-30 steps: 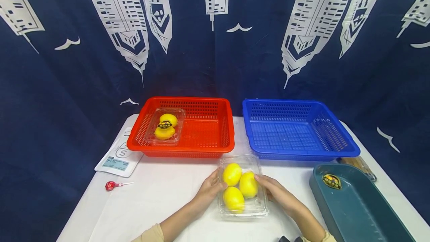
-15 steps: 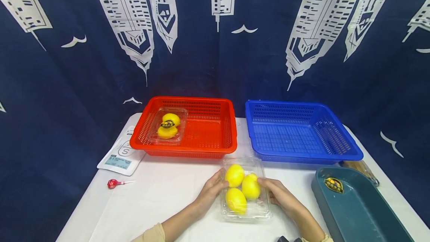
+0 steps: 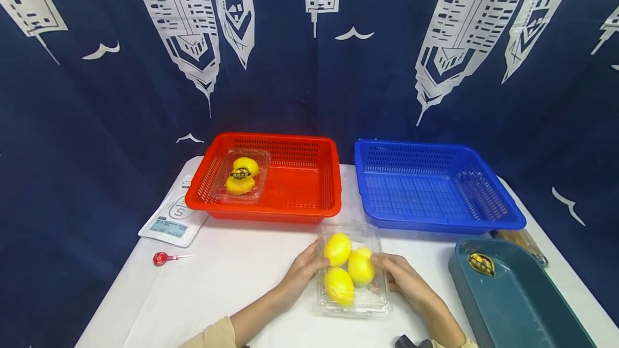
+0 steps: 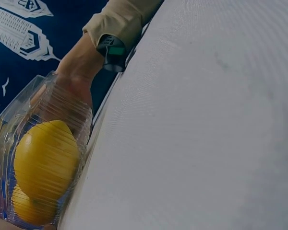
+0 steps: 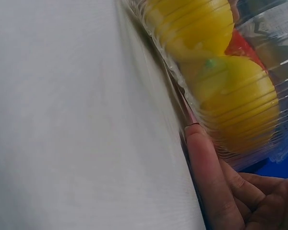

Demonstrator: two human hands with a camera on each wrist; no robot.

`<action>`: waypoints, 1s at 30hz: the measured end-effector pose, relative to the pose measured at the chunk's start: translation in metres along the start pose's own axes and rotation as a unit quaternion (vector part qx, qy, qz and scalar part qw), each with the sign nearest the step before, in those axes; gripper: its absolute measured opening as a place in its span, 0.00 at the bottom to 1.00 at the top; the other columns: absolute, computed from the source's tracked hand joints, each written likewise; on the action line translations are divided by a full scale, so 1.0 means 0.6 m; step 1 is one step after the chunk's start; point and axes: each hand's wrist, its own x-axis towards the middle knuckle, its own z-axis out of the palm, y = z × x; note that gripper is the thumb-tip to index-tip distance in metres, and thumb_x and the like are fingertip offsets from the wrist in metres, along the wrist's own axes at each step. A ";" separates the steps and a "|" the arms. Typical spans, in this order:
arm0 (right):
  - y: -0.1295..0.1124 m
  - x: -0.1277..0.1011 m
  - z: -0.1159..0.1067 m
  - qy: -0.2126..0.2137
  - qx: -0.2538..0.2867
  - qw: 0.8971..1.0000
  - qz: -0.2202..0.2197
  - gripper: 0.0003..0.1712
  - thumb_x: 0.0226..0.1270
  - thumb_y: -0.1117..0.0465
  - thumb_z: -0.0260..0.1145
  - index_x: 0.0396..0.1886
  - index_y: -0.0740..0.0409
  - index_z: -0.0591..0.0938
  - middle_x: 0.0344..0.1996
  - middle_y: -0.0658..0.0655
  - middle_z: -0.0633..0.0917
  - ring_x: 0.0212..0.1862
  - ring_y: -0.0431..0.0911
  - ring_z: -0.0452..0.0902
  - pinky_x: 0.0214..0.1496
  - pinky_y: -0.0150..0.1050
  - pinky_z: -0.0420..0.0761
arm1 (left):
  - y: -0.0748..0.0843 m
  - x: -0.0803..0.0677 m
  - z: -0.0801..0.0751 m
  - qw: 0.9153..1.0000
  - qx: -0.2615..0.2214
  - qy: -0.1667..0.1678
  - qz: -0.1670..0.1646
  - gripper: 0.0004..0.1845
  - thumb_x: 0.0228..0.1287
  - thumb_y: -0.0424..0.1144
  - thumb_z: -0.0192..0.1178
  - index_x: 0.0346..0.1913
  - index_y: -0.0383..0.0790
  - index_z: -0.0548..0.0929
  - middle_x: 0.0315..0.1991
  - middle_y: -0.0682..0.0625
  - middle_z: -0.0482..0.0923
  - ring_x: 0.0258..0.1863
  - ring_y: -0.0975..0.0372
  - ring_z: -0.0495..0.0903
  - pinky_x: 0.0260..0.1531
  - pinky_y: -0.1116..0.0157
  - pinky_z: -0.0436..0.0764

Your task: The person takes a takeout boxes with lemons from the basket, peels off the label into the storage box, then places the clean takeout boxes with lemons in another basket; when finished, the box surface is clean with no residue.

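Note:
A clear plastic clamshell box (image 3: pixel 369 302) with three yellow lemons (image 3: pixel 339 286) inside sits on the white table, in front of the two baskets. My left hand (image 3: pixel 301 273) grips its left side, thumb over the top edge. On the opposite side my right hand (image 3: pixel 405 279) holds it the same way. In the left wrist view, lemons (image 4: pixel 47 160) show through the ribbed wall, with the right hand behind. In the right wrist view, fingers (image 5: pixel 207 163) of the right hand reach along the box's lower edge, close to the tabletop.
Behind stand a red basket (image 3: pixel 271 214) holding another clear box of lemons (image 3: pixel 240 182) and a blue basket (image 3: pixel 440 224). A dark green tray (image 3: pixel 522 294) with a black-and-gold sticker (image 3: pixel 481 264) is at right. A white pouch (image 3: pixel 174 222) and red lollipop (image 3: pixel 161 258) lie left.
The head view has shifted slightly. Both hands keep their hold on the box, which stays in about the same place on the table.

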 end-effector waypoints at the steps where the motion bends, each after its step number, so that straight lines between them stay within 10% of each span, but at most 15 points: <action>1: -0.001 0.000 -0.001 0.000 -0.001 1.000 -0.001 0.33 0.75 0.51 0.49 0.61 0.80 0.68 0.35 0.51 0.86 0.35 0.41 0.84 0.40 0.38 0.87 | 0.001 0.000 0.000 1.000 0.000 0.001 0.001 0.42 0.67 0.46 0.53 0.76 0.31 0.48 0.78 0.38 0.44 0.78 0.45 0.45 0.75 0.48 0.51; 11: -0.002 -0.005 0.000 -0.003 0.005 1.000 -0.005 0.34 0.75 0.51 0.48 0.62 0.82 0.66 0.37 0.52 0.86 0.38 0.42 0.84 0.43 0.39 0.87 | 0.009 0.004 0.000 0.999 0.017 0.023 0.025 0.44 0.66 0.42 0.60 0.75 0.28 0.49 0.76 0.34 0.48 0.76 0.42 0.49 0.75 0.49 0.53; 18: -0.001 -0.010 0.002 -0.001 0.002 1.000 -0.004 0.34 0.74 0.52 0.50 0.60 0.82 0.67 0.36 0.52 0.86 0.37 0.41 0.84 0.42 0.38 0.87 | 0.045 -0.015 0.011 0.978 0.163 0.104 0.075 0.48 0.58 0.43 0.68 0.75 0.29 0.53 0.75 0.33 0.53 0.73 0.39 0.57 0.71 0.47 0.60; 24: 0.002 -0.013 0.000 0.002 -0.001 1.000 -0.006 0.32 0.75 0.52 0.49 0.60 0.80 0.70 0.35 0.50 0.86 0.36 0.40 0.83 0.41 0.37 0.87 | 0.090 -0.023 0.039 0.974 0.188 0.055 0.115 0.50 0.58 0.47 0.68 0.76 0.35 0.51 0.77 0.37 0.52 0.73 0.42 0.60 0.70 0.49 0.63; 30: -0.001 -0.014 -0.003 0.002 -0.013 1.000 -0.014 0.32 0.76 0.51 0.48 0.59 0.79 0.71 0.37 0.52 0.87 0.38 0.41 0.83 0.41 0.37 0.87 | 0.137 0.033 0.065 0.974 0.195 0.035 0.107 0.50 0.58 0.48 0.69 0.77 0.41 0.51 0.77 0.41 0.52 0.70 0.40 0.65 0.67 0.50 0.70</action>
